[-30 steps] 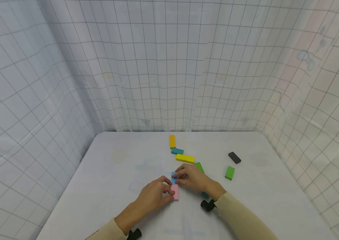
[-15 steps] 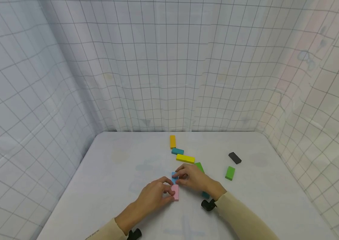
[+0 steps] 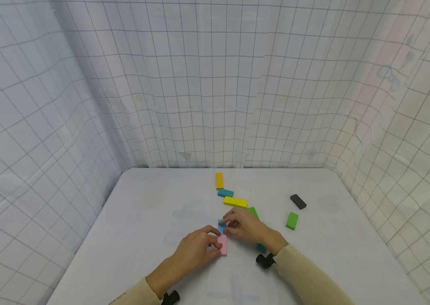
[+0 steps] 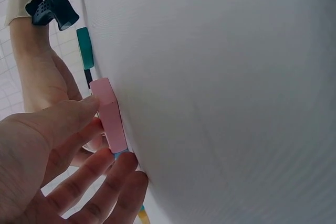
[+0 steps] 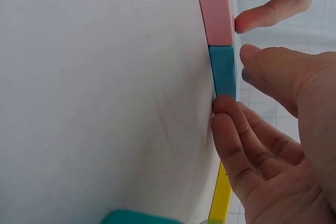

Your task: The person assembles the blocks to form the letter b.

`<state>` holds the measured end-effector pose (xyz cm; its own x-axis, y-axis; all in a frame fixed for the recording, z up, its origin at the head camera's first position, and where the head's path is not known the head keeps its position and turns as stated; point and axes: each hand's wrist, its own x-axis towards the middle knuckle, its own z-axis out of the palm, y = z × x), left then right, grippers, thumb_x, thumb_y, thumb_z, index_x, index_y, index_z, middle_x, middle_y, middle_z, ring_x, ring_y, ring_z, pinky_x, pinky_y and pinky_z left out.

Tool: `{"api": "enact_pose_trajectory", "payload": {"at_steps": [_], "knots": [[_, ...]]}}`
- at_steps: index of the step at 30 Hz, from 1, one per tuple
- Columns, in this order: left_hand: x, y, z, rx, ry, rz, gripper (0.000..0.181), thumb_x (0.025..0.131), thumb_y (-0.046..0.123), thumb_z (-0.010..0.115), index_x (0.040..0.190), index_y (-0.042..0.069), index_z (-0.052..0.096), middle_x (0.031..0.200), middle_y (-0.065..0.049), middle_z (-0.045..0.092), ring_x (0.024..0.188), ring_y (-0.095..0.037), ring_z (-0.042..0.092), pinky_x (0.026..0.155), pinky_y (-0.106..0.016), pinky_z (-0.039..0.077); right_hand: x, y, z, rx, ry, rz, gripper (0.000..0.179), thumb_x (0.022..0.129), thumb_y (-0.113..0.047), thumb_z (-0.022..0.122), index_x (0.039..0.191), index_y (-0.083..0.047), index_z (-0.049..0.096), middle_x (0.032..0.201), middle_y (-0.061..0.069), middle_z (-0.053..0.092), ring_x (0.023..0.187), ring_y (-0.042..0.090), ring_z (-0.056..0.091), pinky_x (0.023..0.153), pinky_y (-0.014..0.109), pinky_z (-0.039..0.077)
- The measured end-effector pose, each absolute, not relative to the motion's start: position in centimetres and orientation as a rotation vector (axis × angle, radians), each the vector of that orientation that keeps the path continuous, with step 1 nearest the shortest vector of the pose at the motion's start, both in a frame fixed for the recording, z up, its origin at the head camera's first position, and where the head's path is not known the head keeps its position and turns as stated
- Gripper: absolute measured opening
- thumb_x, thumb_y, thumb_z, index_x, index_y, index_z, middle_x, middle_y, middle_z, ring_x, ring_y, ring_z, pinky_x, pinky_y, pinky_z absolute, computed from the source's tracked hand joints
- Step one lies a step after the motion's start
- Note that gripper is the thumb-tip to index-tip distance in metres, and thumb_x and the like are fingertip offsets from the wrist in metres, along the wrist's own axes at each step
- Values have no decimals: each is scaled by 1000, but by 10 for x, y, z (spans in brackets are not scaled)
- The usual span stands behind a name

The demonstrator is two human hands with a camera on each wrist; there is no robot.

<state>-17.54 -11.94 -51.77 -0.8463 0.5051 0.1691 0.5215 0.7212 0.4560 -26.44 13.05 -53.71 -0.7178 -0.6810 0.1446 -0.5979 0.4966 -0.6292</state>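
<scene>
In the head view, a pink block (image 3: 223, 246) lies flat on the white table, end to end with a light blue block (image 3: 221, 229) beyond it. My left hand (image 3: 196, 249) holds the pink block by its left side, thumb near one end and bent fingers along it. Curled over from the right, my right hand (image 3: 247, 227) has thumb and fingertips at the blue block. The right wrist view shows the pink block (image 5: 216, 11) and blue block (image 5: 224, 71) touching, with right fingertips at the blue one's far end. Some finger contacts are hidden.
Beyond the hands, an orange block (image 3: 219, 181), a teal block (image 3: 225, 193) and a yellow block (image 3: 235, 202) form a line. A green block (image 3: 253, 212) and another teal block (image 3: 261, 248) are partly behind the right hand. Farther right lie a green block (image 3: 292, 220) and black block (image 3: 298, 201).
</scene>
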Motion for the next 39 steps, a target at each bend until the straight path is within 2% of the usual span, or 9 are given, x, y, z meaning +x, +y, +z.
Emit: {"api": "enact_pose_trajectory", "payload": {"at_steps": [8, 16, 20, 26, 29, 39], "knots": [[-177, -119, -516, -844, -2914, -777, 8, 94, 23, 100, 99, 19, 95, 133, 0, 83, 105, -19, 82, 85, -35, 69, -271, 133, -532, -1049, 2659, -1031, 31, 108, -18, 86, 139, -11, 83, 129, 2, 83, 99, 5, 74, 92, 21, 65], [-177, -118, -516, -838, -2929, -769, 7, 95, 23, 99, 100, 19, 95, 133, 1, 83, 103, -17, 82, 82, -33, 68, -289, 138, -539, -1022, 2787, -1046, 33, 110, -19, 84, 140, -8, 82, 134, 10, 76, 107, 18, 76, 97, 34, 70], [-178, -119, -517, -839, -2929, -775, 7, 96, 22, 99, 101, 19, 95, 133, 1, 83, 103, -17, 81, 81, -32, 67, -288, 132, -527, -939, 2855, -1049, 32, 107, -11, 86, 138, -4, 82, 137, 16, 73, 112, 26, 77, 100, 42, 71], [-178, -118, -519, -843, -2933, -780, 9, 96, 22, 99, 103, 18, 95, 134, 0, 83, 102, -15, 81, 83, -30, 67, -299, 126, -527, -823, 2962, -1014, 35, 104, -7, 88, 139, -2, 83, 142, 22, 71, 123, 35, 73, 109, 53, 67], [-179, -118, -520, -843, -2931, -780, 9, 96, 22, 99, 103, 18, 95, 134, 0, 83, 101, -15, 81, 83, -31, 68, -305, 124, -529, -782, 2984, -967, 40, 104, -8, 87, 144, -4, 81, 148, 24, 68, 130, 40, 67, 113, 56, 64], [-179, -118, -521, -823, -2965, -750, 10, 98, 25, 97, 106, 19, 95, 136, 1, 82, 102, -12, 80, 82, -28, 65, -316, 124, -532, -659, 2993, -766, 47, 109, -19, 84, 155, -13, 76, 151, 22, 67, 132, 40, 62, 117, 59, 59]]}}
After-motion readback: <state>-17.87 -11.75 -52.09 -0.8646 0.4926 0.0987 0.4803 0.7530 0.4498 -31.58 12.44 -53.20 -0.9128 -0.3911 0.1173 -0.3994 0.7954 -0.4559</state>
